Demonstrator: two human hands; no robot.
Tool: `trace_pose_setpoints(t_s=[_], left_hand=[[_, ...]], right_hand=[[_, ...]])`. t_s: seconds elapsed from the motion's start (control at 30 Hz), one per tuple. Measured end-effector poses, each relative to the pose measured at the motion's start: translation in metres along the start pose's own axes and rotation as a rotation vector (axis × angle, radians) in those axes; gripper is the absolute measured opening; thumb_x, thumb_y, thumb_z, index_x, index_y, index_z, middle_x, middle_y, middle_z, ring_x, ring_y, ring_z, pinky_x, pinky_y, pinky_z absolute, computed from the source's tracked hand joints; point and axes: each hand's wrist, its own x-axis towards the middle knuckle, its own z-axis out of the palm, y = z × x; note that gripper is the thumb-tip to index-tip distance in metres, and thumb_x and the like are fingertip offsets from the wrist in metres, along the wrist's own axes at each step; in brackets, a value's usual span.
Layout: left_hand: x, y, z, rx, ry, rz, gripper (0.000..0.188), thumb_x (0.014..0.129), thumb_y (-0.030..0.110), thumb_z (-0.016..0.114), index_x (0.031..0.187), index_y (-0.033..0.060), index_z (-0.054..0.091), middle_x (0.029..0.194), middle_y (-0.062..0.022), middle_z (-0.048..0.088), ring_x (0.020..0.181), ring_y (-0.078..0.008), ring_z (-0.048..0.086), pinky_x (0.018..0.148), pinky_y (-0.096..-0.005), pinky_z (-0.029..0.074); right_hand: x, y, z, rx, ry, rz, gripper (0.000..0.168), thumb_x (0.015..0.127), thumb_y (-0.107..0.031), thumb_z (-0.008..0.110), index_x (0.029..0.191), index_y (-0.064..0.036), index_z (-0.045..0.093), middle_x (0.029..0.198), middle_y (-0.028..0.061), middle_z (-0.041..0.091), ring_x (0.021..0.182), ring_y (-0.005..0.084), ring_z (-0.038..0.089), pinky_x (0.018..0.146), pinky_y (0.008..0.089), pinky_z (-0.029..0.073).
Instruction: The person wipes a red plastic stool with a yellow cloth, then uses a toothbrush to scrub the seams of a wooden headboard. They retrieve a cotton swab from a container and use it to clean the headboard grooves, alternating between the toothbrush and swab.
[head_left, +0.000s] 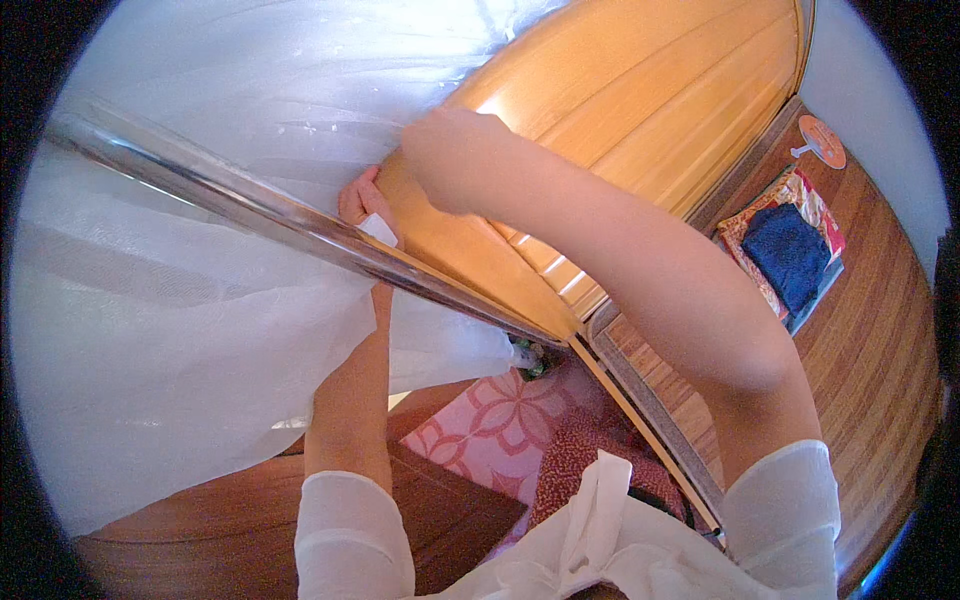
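A sheer white curtain (187, 337) fills the left side and drapes about a shiny metal pole (225, 180) that slants across the view. My left hand (364, 199) reaches up behind the pole, its fingers bent near the left edge of a yellow wooden headboard (442, 247). White cloth lies across that wrist, and the pole and curtain hide part of the forearm. Over the headboard's upper edge, my right hand (454, 154) is curled and blurred, close to the curtain. Whether either hand grips the fabric cannot be made out.
Right of the headboard is a bed with a brown slatted mat (870, 300). On it lie a folded dark blue cloth (787, 244), patterned cloths beneath it, and an orange hand fan (823, 141). Below are a pink patterned rug (517, 409) and a brown wooden surface (225, 517).
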Motion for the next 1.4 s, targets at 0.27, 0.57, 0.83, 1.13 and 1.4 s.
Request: trace_pose_setpoints(t_s=[0.27,0.57,0.83,1.13,1.4], left_hand=[[0.015,-0.085,0.000,-0.189,-0.081,-0.269,0.032,0.088,0.021,0.037,0.091,0.0028,0.064,0.092,-0.0165,0.061,0.088,-0.0283,0.055,0.081,-0.0367,0.042],[0.008,-0.018,-0.008,-0.135,-0.128,-0.253,0.038,0.089,0.028,0.035,0.102,0.0004,0.058,0.101,-0.0169,0.057,0.095,-0.0270,0.053,0.086,-0.0348,0.039],[0.006,-0.042,0.007,-0.275,-0.170,-0.241,0.052,0.089,0.038,0.029,0.113,-0.0033,0.049,0.108,-0.0171,0.054,0.094,-0.0259,0.054,0.084,-0.0354,0.043],[0.000,-0.024,0.010,-0.391,-0.120,-0.324,0.052,0.087,0.038,0.031,0.114,-0.0033,0.046,0.107,-0.0153,0.055,0.097,-0.0262,0.054,0.086,-0.0355,0.042],[0.010,-0.017,0.000,-0.499,-0.378,-0.493,0.060,0.090,0.045,0.024,0.118,-0.0061,0.039,0.111,-0.0181,0.050,0.098,-0.0253,0.052,0.085,-0.0348,0.042]], right_hand=[[-0.025,0.014,0.051,0.061,0.090,0.081,0.014,0.074,-0.004,0.056,0.086,0.001,0.061,0.079,0.0182,0.060,0.073,0.0322,0.060,0.061,0.0364,0.050],[-0.116,0.068,0.200,0.477,0.502,0.236,0.031,0.076,-0.005,0.056,0.106,-0.011,0.060,0.076,0.0142,0.056,0.065,0.0319,0.058,0.058,0.0388,0.049],[-0.099,0.079,0.203,0.482,0.638,0.224,0.027,0.076,-0.002,0.059,0.101,-0.010,0.062,0.077,0.0107,0.057,0.064,0.0248,0.058,0.055,0.0321,0.047],[-0.117,0.095,0.228,0.535,0.648,0.250,0.025,0.077,-0.003,0.058,0.100,-0.011,0.063,0.078,0.0100,0.057,0.067,0.0246,0.058,0.057,0.0314,0.048],[-0.137,0.124,0.263,0.563,0.584,0.261,0.023,0.079,-0.004,0.057,0.101,-0.009,0.062,0.077,0.0102,0.056,0.069,0.0252,0.057,0.060,0.0319,0.047]])
